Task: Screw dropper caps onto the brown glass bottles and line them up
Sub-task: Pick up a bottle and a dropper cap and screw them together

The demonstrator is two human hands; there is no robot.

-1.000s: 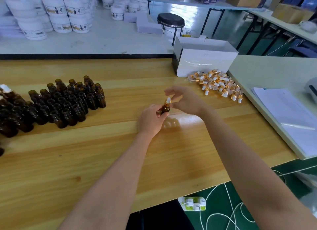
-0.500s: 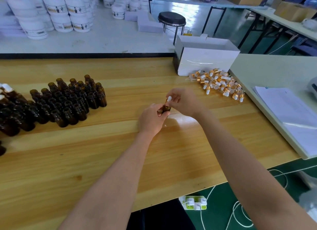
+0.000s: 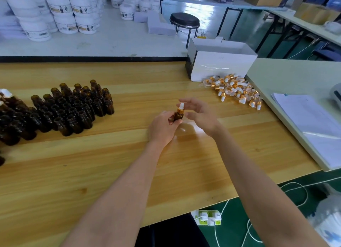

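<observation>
So the small brown glass bottle (image 3: 178, 115) is held up off the wooden table (image 3: 110, 163), roughly mid-table and pretty much upright. It's got its dropper cap (image 3: 181, 107) sitting on the neck, with a gold collar and a white rubber bulb on top. Can't tell from here whether it's screwed all the way down. Off to the left there's a big bunch of open bottles (image 3: 73, 108) standing packed together with no caps. To the right, just in front of a white box (image 3: 219, 66), is a heap of loose caps (image 3: 234, 90) in the same gold and white.

Compared to half a second ago, the right hand (image 3: 201, 115) was pinching the cap back then, fingertips right on it. Now it's let go and backed off a little to the right. The bottle itself sits in about the same spot, more or less the same tilt.

Grips: the left hand (image 3: 162, 129) has its fingers and thumb curled round the lower body of the bottle, holding it from the left side, with only the shoulder and cap poking out. The right hand is spread, fingers relaxed and apart. Its thumb and index make a loose open C just beside the cap, holding nothing. The index tip looks very close to the bulb, but I can't say for sure it's touching.
</observation>
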